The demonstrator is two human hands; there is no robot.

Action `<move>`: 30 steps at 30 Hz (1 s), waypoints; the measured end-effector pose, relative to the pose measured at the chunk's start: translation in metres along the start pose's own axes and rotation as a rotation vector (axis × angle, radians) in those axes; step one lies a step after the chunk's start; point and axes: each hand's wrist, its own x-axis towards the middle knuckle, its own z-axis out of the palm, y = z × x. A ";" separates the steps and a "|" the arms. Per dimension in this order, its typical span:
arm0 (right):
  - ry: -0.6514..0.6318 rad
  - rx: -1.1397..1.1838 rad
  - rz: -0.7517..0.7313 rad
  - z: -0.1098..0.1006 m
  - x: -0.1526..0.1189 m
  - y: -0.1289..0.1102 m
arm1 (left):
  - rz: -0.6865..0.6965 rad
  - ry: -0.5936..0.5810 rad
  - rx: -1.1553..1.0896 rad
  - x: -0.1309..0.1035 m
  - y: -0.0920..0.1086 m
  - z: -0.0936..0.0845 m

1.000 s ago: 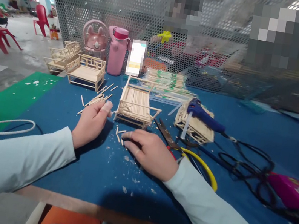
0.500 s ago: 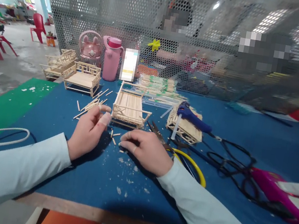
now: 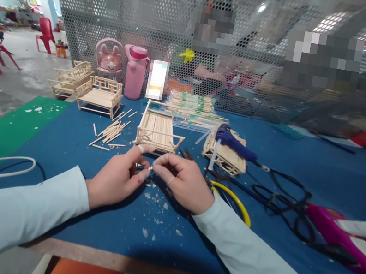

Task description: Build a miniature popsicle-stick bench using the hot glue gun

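Both my hands meet low over the blue table, just in front of a small wooden stick frame (image 3: 158, 128). My right hand (image 3: 184, 179) pinches a tiny pale stick piece (image 3: 150, 167) between thumb and forefinger. My left hand (image 3: 120, 175) is closed at the other side of the same piece, its thumb and fingers near the tip; whether it grips the piece too is too small to tell. A pile of short sticks (image 3: 111, 132) lies left of the frame. Pliers (image 3: 187, 154) lie partly hidden behind my right hand.
A blue glue gun (image 3: 234, 143) rests on another stick model (image 3: 225, 156), its black cable running right. More stick models (image 3: 100, 97) stand back left, near a pink bottle (image 3: 135, 73). Bundled sticks (image 3: 191, 105) lie before the mesh screen (image 3: 127, 6). A yellow cable loop (image 3: 238, 202) curves beside my right wrist.
My left hand has moved right and slightly down, away from the stick pile, to meet my right hand. My right hand now has the tiny piece raised between its fingertips.
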 end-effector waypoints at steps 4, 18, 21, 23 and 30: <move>0.002 0.013 -0.005 0.000 0.000 0.000 | 0.042 0.001 0.014 -0.001 0.001 -0.001; 0.163 -0.336 -0.370 -0.014 -0.008 0.001 | 0.121 0.073 0.006 0.001 -0.001 -0.001; 0.128 -0.397 -0.440 -0.014 -0.007 0.001 | 0.154 0.057 0.017 0.000 -0.001 -0.001; 0.110 -0.421 -0.464 -0.014 -0.008 0.000 | 0.166 0.052 0.023 -0.001 0.000 0.000; 0.291 -0.571 -0.470 -0.024 -0.005 0.000 | 0.210 0.249 0.134 0.006 0.006 -0.007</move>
